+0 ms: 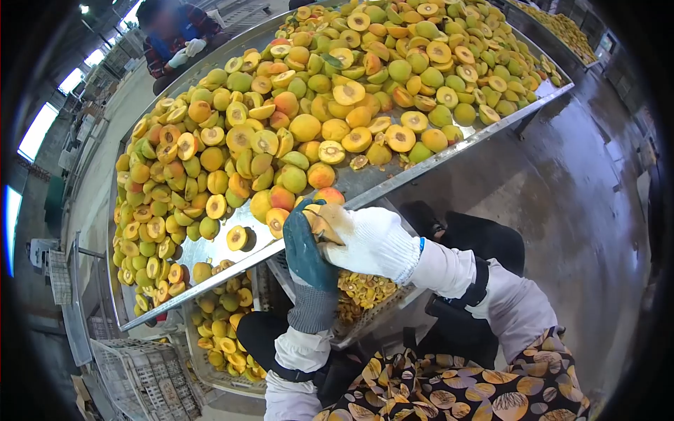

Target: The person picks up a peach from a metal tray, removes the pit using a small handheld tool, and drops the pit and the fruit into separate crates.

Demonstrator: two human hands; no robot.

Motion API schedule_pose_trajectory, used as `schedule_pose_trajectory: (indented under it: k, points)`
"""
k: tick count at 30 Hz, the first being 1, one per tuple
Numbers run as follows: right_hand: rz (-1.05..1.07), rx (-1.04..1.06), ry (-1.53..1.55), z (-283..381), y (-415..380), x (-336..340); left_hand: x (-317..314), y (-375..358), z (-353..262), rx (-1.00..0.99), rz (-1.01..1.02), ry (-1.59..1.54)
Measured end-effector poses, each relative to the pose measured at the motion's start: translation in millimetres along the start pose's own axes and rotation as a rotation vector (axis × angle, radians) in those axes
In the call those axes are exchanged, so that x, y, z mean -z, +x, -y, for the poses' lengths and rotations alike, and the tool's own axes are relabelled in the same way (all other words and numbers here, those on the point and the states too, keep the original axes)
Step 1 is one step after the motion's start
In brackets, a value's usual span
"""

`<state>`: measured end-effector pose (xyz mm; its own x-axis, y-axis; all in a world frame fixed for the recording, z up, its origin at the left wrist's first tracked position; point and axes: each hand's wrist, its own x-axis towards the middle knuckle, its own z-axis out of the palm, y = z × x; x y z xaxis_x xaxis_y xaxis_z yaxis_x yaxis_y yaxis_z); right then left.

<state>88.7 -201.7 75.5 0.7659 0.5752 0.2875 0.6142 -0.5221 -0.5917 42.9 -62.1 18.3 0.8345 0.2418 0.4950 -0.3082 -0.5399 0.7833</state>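
My left hand (307, 245), in a dark green coated glove with a grey cuff, is closed against my right hand just off the near edge of the metal table. A white knit glove with yellow-brown stained fingers covers my right hand (379, 242). Its fingers are bent and pressed into the left palm, and whatever lies between the hands is hidden. Closest to them on the table are a whole reddish peach (282, 198) and a cut peach half (276, 222). Another peach half (237, 238) lies cut side up to the left.
A large heap of halved yellow peaches (305, 128) covers the tilted metal table (372, 184). Below stand a crate of peach halves (223, 330) and a crate of small yellow pieces (361, 291). Stacked crates (144, 379) are at lower left. A gloved person (184, 42) sits across the table.
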Motion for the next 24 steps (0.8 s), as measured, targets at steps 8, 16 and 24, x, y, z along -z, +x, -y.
schedule_pose_trajectory:
  k: [8, 16, 24]
  points:
    - [-0.117, -0.067, 0.088, -25, -5, -6, -5, -2, -10, 0.472, -0.099, -0.859]
    - [0.244, -0.629, 0.887, -6, 5, 37, 10, 9, -31, 0.081, 0.08, -0.175]
    - [0.298, -0.355, 0.386, -6, -10, 21, 26, 12, 22, -0.129, -0.041, 0.097]
